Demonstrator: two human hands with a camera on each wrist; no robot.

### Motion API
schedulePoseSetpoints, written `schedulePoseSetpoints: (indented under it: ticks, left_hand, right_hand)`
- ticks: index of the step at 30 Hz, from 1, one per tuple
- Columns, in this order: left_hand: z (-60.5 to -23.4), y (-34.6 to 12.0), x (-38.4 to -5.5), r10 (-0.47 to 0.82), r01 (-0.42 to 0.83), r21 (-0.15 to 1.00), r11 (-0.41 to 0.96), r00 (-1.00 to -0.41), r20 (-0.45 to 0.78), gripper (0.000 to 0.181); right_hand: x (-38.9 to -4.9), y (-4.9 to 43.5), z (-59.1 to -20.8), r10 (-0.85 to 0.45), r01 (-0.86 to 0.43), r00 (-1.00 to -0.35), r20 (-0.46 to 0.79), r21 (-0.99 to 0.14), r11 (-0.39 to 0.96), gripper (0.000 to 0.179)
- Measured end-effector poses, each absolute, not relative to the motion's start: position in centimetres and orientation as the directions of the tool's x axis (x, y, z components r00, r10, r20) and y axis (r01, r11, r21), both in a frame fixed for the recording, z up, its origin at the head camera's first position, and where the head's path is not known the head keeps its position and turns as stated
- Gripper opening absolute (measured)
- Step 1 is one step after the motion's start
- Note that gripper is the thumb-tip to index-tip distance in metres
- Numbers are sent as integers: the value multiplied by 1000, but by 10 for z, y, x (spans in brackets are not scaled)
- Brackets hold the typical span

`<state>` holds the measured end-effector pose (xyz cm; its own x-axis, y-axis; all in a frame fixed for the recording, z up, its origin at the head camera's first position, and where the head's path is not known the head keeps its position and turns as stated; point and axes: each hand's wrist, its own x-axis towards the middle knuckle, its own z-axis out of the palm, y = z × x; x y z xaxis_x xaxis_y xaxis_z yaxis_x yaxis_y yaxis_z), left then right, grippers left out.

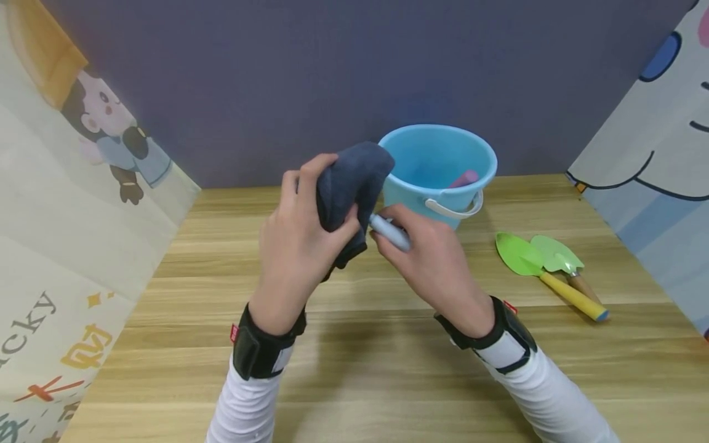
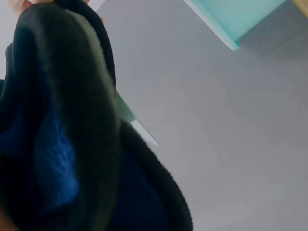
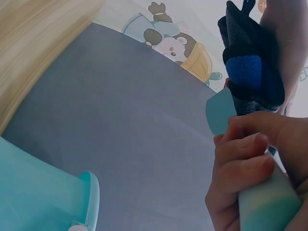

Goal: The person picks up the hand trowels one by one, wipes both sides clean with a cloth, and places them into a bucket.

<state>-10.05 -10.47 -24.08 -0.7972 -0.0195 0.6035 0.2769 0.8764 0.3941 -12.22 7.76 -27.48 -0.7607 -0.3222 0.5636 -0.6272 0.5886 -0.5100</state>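
Observation:
My left hand [image 1: 301, 231] grips a folded dark grey-blue cloth [image 1: 354, 178], thumb on the near side and fingers over the top. In my right hand [image 1: 434, 258] is the pale blue handle [image 1: 392, 234] of a small trowel, pinched between thumb and fingers. Part of the trowel's blue blade [image 3: 220, 111] sticks out beside the cloth in the right wrist view; the cloth hides the rest. Dark folds with a bright blue inner side [image 2: 55, 163] fill the left of the left wrist view.
A light blue bucket [image 1: 412, 200] with a white handle stands against the dark back panel, a pink object [image 1: 465, 179] inside it. To its right lie a green trowel with a yellow handle [image 1: 573, 295] and a pale green one with a wooden handle [image 1: 584, 286]. Printed sheets flank the wooden table [image 1: 183, 295].

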Motion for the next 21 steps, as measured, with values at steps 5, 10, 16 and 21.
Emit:
schedulePoseSetpoints:
  ticks: [5,10,16,21]
  left_hand:
    - [-239,-109,-100,-32,273,412,869,-800,599,66]
    - [-237,-112,-101,-35,278,413,867,-794,607,60]
    - [-235,-116,-102,-75,246,441,863,-801,593,57]
    - [-233,-119,-101,-98,234,469,852,-808,580,59]
  right_hand:
    - [-122,78,-275,-327,-635,-752,572,-498,591,19]
    - [-122,79,-274,-339,-639,-752,566,-498,586,21]
    - [-121,79,-273,-351,-652,-742,571,-495,574,19]
    - [-121,79,-272,-354,-657,-738,575,-490,573,20]
